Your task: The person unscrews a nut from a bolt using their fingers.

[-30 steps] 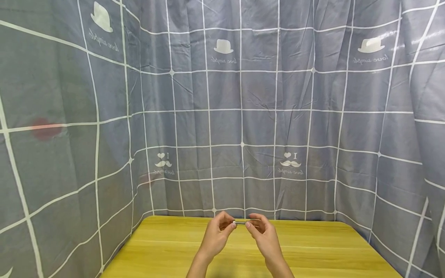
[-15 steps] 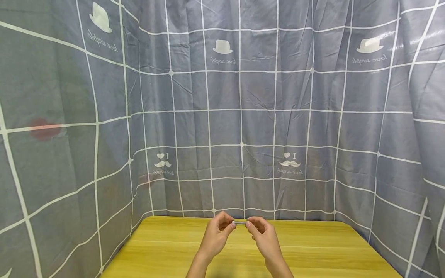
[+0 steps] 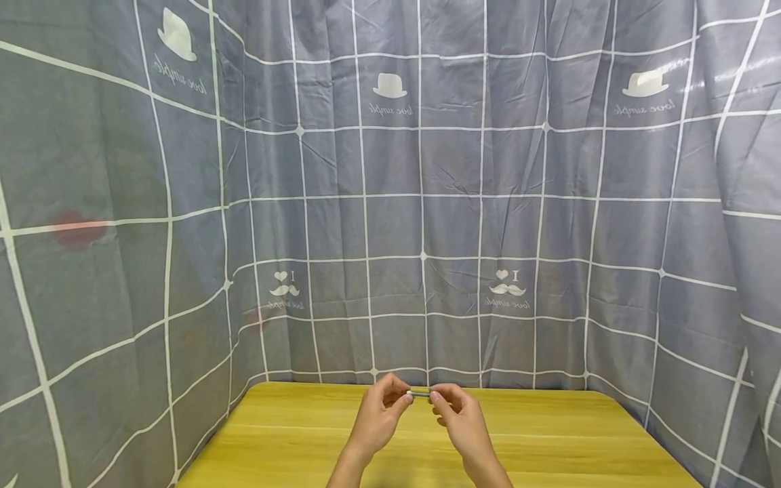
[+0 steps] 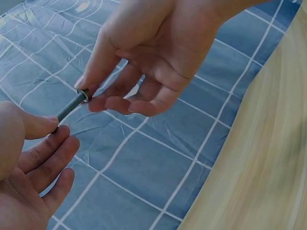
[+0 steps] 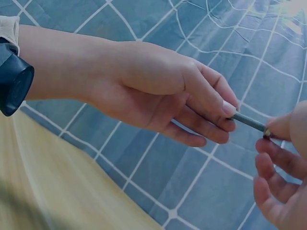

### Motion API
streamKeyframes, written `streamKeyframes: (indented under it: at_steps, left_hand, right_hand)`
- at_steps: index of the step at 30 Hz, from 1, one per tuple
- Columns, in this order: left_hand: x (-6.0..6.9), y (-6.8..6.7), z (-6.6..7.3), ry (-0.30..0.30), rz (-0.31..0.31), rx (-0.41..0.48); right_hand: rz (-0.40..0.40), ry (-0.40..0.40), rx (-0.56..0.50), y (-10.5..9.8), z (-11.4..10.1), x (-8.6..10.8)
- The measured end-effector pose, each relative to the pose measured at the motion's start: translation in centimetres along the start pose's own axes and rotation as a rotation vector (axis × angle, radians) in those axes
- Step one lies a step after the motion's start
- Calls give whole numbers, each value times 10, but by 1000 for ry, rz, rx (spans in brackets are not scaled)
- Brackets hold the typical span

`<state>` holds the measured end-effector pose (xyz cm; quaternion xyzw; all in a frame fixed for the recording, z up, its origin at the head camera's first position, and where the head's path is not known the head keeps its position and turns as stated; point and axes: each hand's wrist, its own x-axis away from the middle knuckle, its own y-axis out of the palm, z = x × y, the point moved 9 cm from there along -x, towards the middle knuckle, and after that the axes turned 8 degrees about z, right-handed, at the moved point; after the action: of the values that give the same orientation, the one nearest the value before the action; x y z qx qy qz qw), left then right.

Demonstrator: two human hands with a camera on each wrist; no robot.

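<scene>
A slim grey threaded bolt is held level between the two hands, above the far part of the table. My left hand pinches one end between thumb and fingertips. The other end is pinched by the thumb and index finger of my right hand. In the left wrist view, threads show along the bolt, and a small brassy ring-like piece sits by the right fingertips. Whether that piece is a nut or the bolt's head I cannot tell. Fingers hide both bolt ends.
A yellow wood-grain table lies below the hands. Grey-blue curtains with white grid lines hang behind it and at both sides. A dark device on a pale strap is worn on the left wrist.
The right index finger, raised off the bolt a second ago, has come down onto its end against the thumb. The left hand keeps its pinch. The head view has shifted slightly.
</scene>
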<state>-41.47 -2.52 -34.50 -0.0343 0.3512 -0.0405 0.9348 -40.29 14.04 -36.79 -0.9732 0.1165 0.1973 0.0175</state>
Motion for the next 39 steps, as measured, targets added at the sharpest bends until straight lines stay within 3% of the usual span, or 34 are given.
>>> streamKeyframes:
  at_steps: [13,28,39]
  left_hand:
    - [1,-1,-1,-2,10,-1]
    - [-1,-2,0,-7,9,6]
    - [0,-2,-2,-17,11,-2]
  right_hand:
    - [52,-8,19,-5,3,-1]
    - [29,-31,-30,-3,-3,0]
    - [22,-41,-11,-2,-2,0]
